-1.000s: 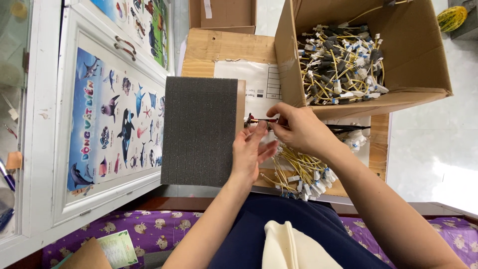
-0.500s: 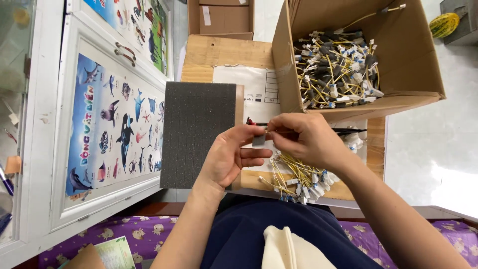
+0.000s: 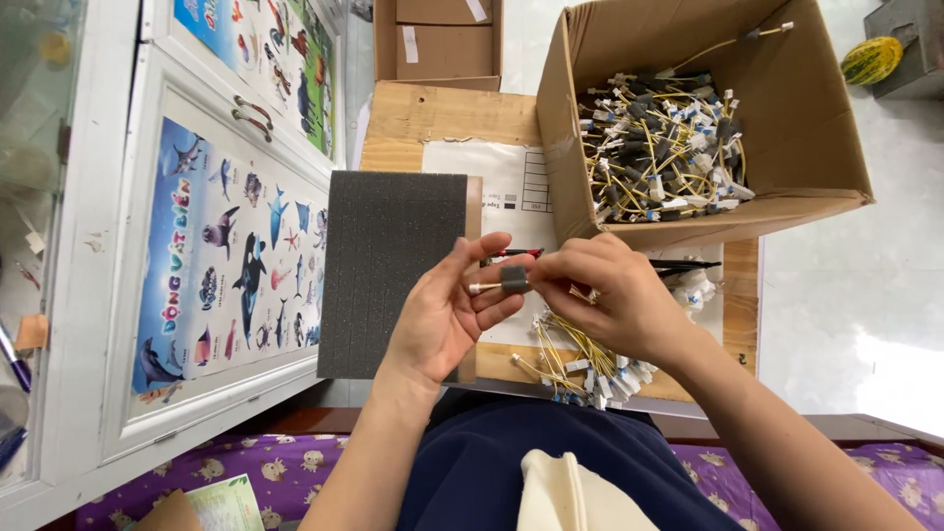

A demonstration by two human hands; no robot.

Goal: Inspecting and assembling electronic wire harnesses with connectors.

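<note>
Both hands meet over the middle of the board (image 3: 433, 113), and the work in hand looks like fitting a small dark sleeve (image 3: 515, 279) onto a thin cable with a pale plug at its end. The left hand (image 3: 447, 315) lies palm up and half open, its fingers curled loosely under the sleeve, thumb tip near the plug. The right hand (image 3: 610, 295) is closed in a pinch from the 3 o'clock side, gripping the sleeve or the cable just behind it; which of the two I cannot tell, since its fingers cover the join. By my judgement the piece sits mid-assembly, and the next move calls for a steady pinch and a straight push or pull along the cable, with the left hand bracing. A loose heap (image 3: 580, 359) of yellow cables lies on the board at 5 o'clock from the hands, partly under the right wrist. A box (image 3: 806, 118) at 1 o'clock holds many more of the same. A dark foam pad (image 3: 393, 270) lies just at 9 o'clock from the left hand. A red and black tool (image 3: 511, 255) shows above the fingers, mostly hidden, so its kind is unclear. The cable's far end is covered by the right hand.
</note>
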